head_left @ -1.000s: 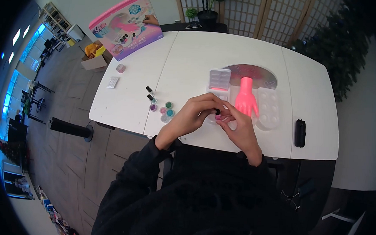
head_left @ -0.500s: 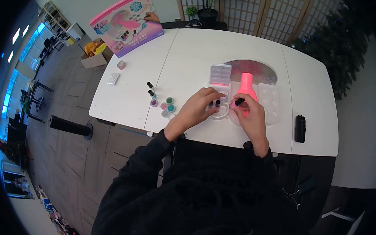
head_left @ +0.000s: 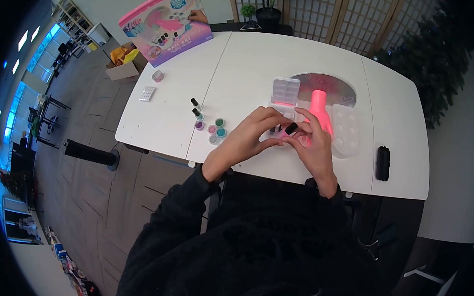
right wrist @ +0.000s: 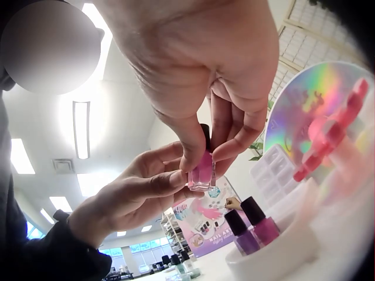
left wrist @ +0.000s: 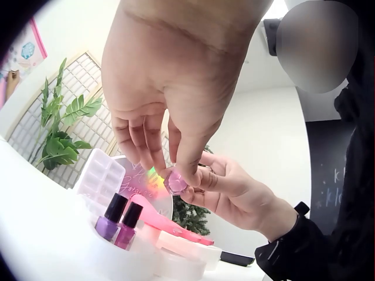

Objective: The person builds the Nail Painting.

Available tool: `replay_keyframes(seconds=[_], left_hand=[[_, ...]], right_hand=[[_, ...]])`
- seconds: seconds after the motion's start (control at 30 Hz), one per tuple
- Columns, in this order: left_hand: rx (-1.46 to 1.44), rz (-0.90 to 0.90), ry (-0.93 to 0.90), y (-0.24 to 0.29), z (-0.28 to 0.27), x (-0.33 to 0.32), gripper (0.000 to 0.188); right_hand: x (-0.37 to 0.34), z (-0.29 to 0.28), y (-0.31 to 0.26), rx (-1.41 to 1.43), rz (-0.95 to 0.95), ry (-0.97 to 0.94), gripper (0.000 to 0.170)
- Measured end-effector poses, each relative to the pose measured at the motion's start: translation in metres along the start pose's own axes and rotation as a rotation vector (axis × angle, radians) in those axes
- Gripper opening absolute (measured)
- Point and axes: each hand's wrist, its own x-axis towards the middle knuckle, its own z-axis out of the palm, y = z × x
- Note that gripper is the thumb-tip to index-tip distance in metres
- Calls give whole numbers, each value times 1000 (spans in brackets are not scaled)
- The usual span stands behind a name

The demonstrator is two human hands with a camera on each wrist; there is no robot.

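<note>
Both hands meet at a small pink nail polish bottle (right wrist: 203, 170) with a black cap. My right hand (head_left: 317, 152) pinches it between thumb and fingers near the cap. Thumb and fingers of my left hand (head_left: 245, 135) pinch its clear lower end. Just below the hands, a purple nail polish bottle (left wrist: 108, 219) and a magenta one (left wrist: 127, 227) stand upright in a round white holder (right wrist: 246, 266). A pink model hand (head_left: 318, 101) lies behind the right hand, partly hidden by it.
A lidded white compartment box (head_left: 286, 91) and a mirrored half-disc (head_left: 331, 87) stand behind. At right are a white palette (head_left: 345, 129) and a black case (head_left: 383, 163). Left of the hands are several glitter pots (head_left: 220, 123) and two more bottles (head_left: 197, 114). The kit box (head_left: 168, 26) stands at the back left.
Half a second ago the hands were apart, the left over the bottles in the holder and the right with a bottle near the model hand. Now they have come together at the pink bottle.
</note>
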Motion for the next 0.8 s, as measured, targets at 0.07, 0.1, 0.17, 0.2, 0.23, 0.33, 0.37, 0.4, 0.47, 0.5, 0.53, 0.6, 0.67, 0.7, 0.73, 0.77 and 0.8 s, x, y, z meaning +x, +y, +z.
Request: replay_keyframes(seconds=[0.07,0.1,0.17,0.2,0.23,0.33,0.37,0.4,0.47,0.5,0.53,0.6,0.67,0.7,0.73,0.77,0.8], left_hand=[[-48,-34,-14,1,-2,-1,52],[-96,-66,-29,2,-2,-2,53],[-122,-91,-32,4,0,-4,54],[-147,-115,-37,4,0,-5,55],[-148,-116,-37,3,1,-5,55],[-147,-93,-6,-3,-1,-5,56],[-186,-127,18,-5,-5,-5,57],[-225,-160,42,-8,-11,-4,59],[-206,-267,114,-24,-17,-6,52],[-184,-333,152,-39,-16,-9,47],[-184,-333,151,-55,-14,-14,47],[-74,-435,162,-85,-8,-22,35],[55,-429,122,-90,-5,-26,29],[181,-422,78,-92,-2,-28,24],[177,-441,75,-94,2,-29,25],[178,-442,74,-96,3,-30,25],[198,-418,75,-98,5,-32,27]], right_hand=[[1,4,3,59,-6,17,74],[2,5,3,59,-5,16,74],[3,6,2,71,-28,58,75],[4,6,1,71,-28,58,75],[4,7,0,79,-38,53,73],[3,10,4,129,-36,74,67],[3,11,8,171,-29,95,61],[4,9,12,171,-28,97,61],[4,4,20,-192,-77,30,47],[2,5,22,-192,-76,32,47],[-1,6,23,-295,-77,41,42],[-4,11,27,-396,-82,48,38],[-6,15,33,-601,-48,42,42],[-6,18,35,-600,-49,42,42],[-6,20,37,-591,-13,21,46],[-6,22,37,-581,25,0,49],[-7,23,36,-580,25,0,49]])
